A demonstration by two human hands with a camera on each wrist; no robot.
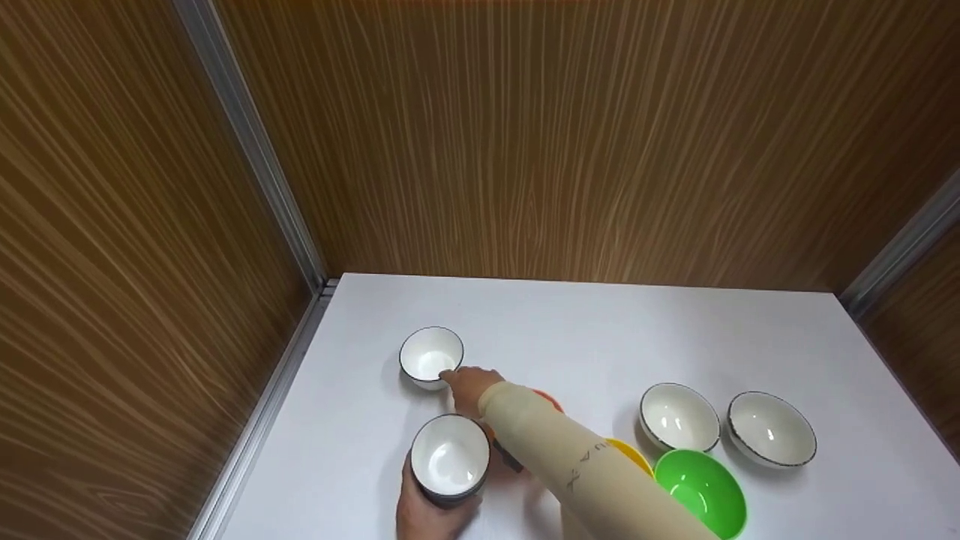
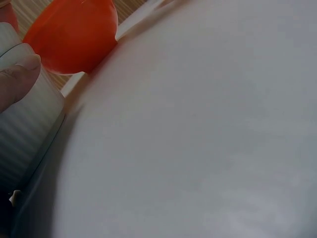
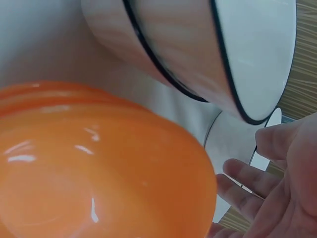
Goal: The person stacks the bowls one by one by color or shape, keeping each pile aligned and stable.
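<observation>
In the head view my left hand point(image 1: 429, 514) grips a stack of white bowls point(image 1: 450, 454) with dark rims, near the front. The left wrist view has its thumb over the side of the ribbed stack point(image 2: 29, 124). My right hand point(image 1: 472, 388) reaches across to a single white bowl point(image 1: 431, 354) farther back, one fingertip overlapping its near rim. In the right wrist view the thumb and fingers are spread apart beside that bowl point(image 3: 230, 134). An orange bowl point(image 3: 109, 168) fills the foreground there; my right forearm mostly hides it in the head view.
A yellow bowl point(image 1: 630, 454), partly under my right sleeve, stands beside a green bowl point(image 1: 703, 491). Two more white bowls point(image 1: 679, 416) sit at the right of the white table point(image 1: 570, 322). Wood-grain panels point(image 1: 525, 150) rise behind and on both sides.
</observation>
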